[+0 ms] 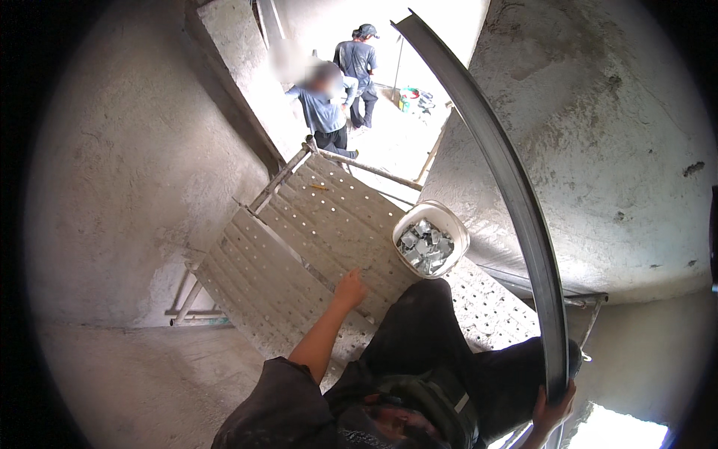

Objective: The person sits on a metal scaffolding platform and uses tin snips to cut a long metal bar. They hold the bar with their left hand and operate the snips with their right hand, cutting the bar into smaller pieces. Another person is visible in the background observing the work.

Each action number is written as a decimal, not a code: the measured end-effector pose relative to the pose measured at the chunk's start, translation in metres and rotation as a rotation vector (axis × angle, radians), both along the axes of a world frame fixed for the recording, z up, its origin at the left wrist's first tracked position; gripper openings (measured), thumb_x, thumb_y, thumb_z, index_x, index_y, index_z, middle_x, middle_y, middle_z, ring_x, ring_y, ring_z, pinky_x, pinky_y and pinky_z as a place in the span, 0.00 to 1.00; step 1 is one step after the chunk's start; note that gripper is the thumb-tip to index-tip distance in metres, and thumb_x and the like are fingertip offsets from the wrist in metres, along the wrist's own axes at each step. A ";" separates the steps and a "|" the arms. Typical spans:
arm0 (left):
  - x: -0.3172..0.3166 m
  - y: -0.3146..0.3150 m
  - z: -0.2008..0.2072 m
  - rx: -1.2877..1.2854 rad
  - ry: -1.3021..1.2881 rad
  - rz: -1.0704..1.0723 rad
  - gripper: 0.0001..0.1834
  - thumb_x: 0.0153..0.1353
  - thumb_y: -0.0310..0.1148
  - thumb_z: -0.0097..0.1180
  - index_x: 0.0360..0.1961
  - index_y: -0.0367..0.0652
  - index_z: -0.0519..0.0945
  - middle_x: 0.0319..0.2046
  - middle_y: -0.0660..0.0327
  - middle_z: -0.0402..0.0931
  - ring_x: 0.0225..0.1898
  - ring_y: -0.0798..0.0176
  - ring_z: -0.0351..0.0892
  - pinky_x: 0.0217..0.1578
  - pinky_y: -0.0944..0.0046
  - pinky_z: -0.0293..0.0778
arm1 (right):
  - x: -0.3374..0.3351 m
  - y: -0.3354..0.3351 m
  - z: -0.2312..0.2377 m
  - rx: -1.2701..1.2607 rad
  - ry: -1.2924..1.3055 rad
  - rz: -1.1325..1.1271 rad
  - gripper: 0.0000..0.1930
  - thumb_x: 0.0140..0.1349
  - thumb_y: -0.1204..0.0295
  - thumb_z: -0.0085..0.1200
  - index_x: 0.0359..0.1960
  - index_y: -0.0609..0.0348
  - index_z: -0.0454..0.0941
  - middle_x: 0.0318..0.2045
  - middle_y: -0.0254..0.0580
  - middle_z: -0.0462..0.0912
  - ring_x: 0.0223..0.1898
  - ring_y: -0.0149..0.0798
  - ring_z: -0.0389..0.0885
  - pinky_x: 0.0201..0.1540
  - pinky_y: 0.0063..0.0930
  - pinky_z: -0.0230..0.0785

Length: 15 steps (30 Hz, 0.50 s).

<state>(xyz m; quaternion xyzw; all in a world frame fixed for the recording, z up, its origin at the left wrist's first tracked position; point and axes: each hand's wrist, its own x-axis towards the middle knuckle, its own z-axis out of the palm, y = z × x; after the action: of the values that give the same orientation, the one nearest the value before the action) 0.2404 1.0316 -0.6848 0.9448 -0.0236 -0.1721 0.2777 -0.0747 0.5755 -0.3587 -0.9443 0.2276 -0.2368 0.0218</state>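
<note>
A long grey metal channel (516,179) rises from my right side and reaches up toward the bright floor beyond; the lens bends its outline. My right hand (553,410) is closed around its lower end, beside my right knee. Over the perforated scaffold platform, my left hand (351,289) is held with its fingers curled; whatever may be in them is too small to see. A white bucket (458,224) stands on the platform in front of my knee. Inside it lie several small grey metal brackets (426,245).
Metal scaffold planks (284,258) with a gap between them support me, edged by tubes (280,179). Rough plaster walls (598,142) rise on both sides. Below, beyond the platform, are two people (359,67), one in a blue-grey top (323,112), near some colourful items (413,99).
</note>
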 end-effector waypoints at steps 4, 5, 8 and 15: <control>-0.005 -0.003 -0.001 0.162 0.210 0.024 0.31 0.63 0.38 0.58 0.65 0.37 0.69 0.66 0.44 0.65 0.67 0.41 0.65 0.66 0.46 0.64 | -0.004 -0.002 0.002 0.055 0.009 -0.015 0.35 0.55 0.51 0.67 0.57 0.61 0.73 0.42 0.59 0.81 0.43 0.66 0.82 0.44 0.53 0.74; -0.010 0.001 -0.007 0.216 0.240 0.025 0.30 0.63 0.38 0.57 0.64 0.36 0.70 0.66 0.44 0.65 0.68 0.42 0.64 0.67 0.46 0.63 | -0.007 -0.004 0.000 0.069 0.027 -0.017 0.36 0.54 0.52 0.68 0.59 0.61 0.72 0.43 0.60 0.81 0.45 0.67 0.81 0.46 0.54 0.74; -0.017 0.011 -0.032 0.329 0.256 0.038 0.28 0.63 0.37 0.56 0.62 0.35 0.71 0.66 0.45 0.65 0.68 0.43 0.63 0.68 0.45 0.61 | -0.011 -0.003 0.000 0.080 0.063 -0.036 0.37 0.54 0.53 0.68 0.62 0.60 0.71 0.45 0.61 0.82 0.47 0.69 0.81 0.47 0.55 0.73; -0.008 0.033 -0.087 0.419 0.015 0.195 0.21 0.65 0.36 0.49 0.55 0.38 0.75 0.57 0.47 0.74 0.63 0.45 0.70 0.66 0.40 0.58 | -0.011 -0.004 -0.001 0.070 0.070 -0.041 0.36 0.56 0.53 0.67 0.62 0.60 0.71 0.46 0.60 0.81 0.48 0.67 0.81 0.48 0.54 0.73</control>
<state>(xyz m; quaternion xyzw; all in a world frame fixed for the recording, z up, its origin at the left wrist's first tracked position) 0.2323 1.0650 -0.7714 0.9784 0.1059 -0.1525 0.0909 -0.0858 0.5719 -0.3599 -0.9457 0.2558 -0.1961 0.0420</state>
